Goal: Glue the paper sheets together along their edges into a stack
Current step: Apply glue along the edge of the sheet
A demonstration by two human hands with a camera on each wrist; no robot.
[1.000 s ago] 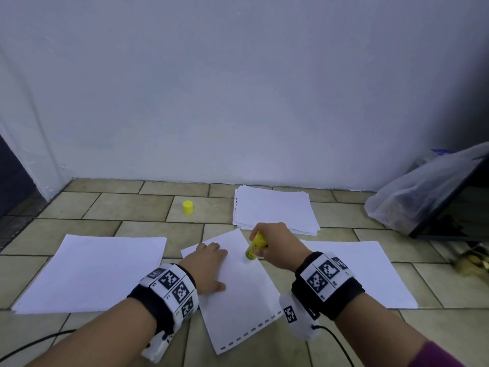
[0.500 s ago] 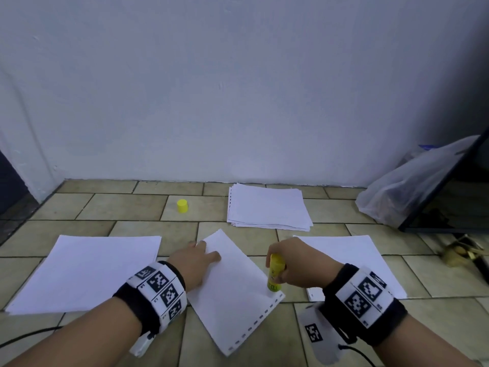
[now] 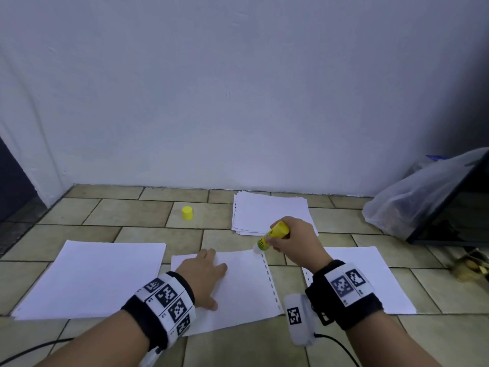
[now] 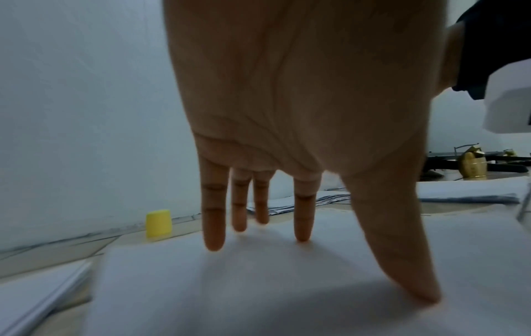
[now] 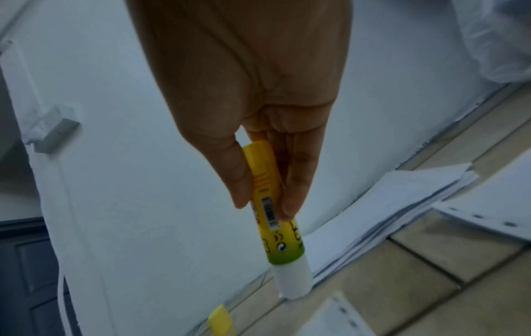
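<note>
Returning glue stick point(image 3: 272, 235) from near to far corner of centre sheet point(image 3: 243, 287); right hand point(image 3: 296, 239) grasps it, left hand point(image 3: 203, 274) flat, pinning sheet. Perforated edge glued; next edge due.

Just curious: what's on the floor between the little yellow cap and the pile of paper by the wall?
Only bare tile lies between the yellow cap and the paper pile, seen in the head view.

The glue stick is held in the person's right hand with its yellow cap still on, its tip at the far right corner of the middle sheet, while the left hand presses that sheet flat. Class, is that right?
Not quite: the glue stick is uncapped. The head view shows its yellow cap standing apart on the floor, and the right wrist view shows the bare white tip. The rest holds: the right hand grips it at the middle sheet's far right corner, and the left hand presses that sheet flat.
</note>
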